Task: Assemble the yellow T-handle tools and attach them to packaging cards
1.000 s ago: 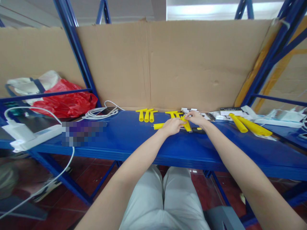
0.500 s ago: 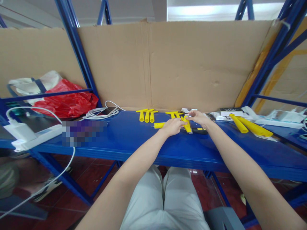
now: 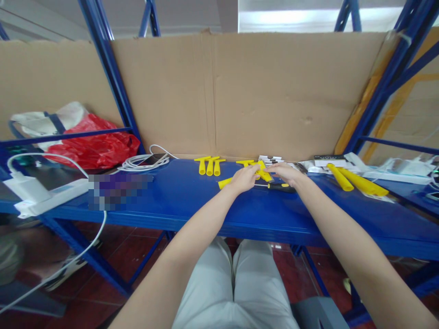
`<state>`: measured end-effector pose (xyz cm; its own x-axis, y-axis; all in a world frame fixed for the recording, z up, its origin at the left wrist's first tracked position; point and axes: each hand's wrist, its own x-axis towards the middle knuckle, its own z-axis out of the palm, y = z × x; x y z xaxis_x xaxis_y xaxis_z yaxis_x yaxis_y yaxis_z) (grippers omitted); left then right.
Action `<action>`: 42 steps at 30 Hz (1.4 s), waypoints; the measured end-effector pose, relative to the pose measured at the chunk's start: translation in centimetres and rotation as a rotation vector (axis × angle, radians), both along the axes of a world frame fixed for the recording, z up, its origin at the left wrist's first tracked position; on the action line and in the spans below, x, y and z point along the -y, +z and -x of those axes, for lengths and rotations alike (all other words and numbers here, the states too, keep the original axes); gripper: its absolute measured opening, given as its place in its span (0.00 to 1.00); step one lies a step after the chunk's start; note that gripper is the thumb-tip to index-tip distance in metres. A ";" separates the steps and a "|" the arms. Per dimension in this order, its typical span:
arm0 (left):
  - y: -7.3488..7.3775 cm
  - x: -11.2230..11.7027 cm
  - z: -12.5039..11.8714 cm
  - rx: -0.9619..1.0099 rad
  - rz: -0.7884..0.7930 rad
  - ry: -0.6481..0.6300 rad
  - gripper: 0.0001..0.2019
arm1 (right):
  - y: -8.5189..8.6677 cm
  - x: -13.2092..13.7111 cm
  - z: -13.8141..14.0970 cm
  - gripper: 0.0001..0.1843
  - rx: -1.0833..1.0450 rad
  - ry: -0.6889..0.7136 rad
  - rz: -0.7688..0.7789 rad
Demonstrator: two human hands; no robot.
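Note:
My left hand (image 3: 244, 178) and my right hand (image 3: 284, 172) meet over the blue shelf (image 3: 192, 201), both closed on one yellow T-shaped plastic piece (image 3: 265, 174) between their fingertips. A yellow handle end (image 3: 223, 183) sticks out left of my left hand. A black and yellow screwdriver (image 3: 278, 186) lies on the shelf just under my right hand. Three more yellow T-pieces (image 3: 209, 164) stand in a row further left, and another yellow T-piece (image 3: 245, 162) lies behind my hands.
Two long yellow tubes (image 3: 356, 181) lie at the right beside white packets (image 3: 329, 161). A coiled white cable with a phone (image 3: 146, 160) sits left, a red bag (image 3: 92, 144) beyond it, a white power strip (image 3: 48, 194) at far left. Cardboard (image 3: 274, 91) backs the shelf.
Both hands shifted slightly and lifted the yellow piece a little toward the back; the screwdriver lies more exposed under my right hand.

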<state>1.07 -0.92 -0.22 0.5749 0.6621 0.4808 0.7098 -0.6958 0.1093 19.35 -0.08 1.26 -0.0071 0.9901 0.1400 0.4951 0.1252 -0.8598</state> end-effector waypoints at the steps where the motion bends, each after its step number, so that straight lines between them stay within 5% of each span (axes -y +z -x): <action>1: 0.0 0.1 -0.1 -0.009 0.002 0.013 0.18 | 0.0 0.0 0.1 0.11 -0.012 -0.008 0.001; 15: 0.7 0.6 0.3 -0.056 0.025 0.124 0.25 | 0.4 0.3 0.5 0.13 -0.086 0.017 -0.025; 22: 1.7 -0.4 1.2 0.266 0.011 0.132 0.22 | 0.4 -0.3 -3.1 0.08 0.676 -0.368 -0.089; 29: 2.4 -1.7 1.2 0.683 0.080 0.072 0.13 | 0.7 0.2 -3.4 0.10 0.923 -0.338 0.111; 35: 3.1 -1.0 0.7 1.041 0.350 -0.044 0.02 | 0.9 0.6 -2.4 0.11 0.996 -0.336 0.140; 42: 3.6 0.6 0.8 1.302 0.853 -0.172 0.10 | 0.6 0.4 -2.4 0.12 0.985 -0.329 0.110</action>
<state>0.29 -1.50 3.38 0.1728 0.9602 0.2195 -0.2611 -0.1702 0.9502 21.73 -0.52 1.91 0.2032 0.9708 0.1272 0.9787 -0.1976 -0.0555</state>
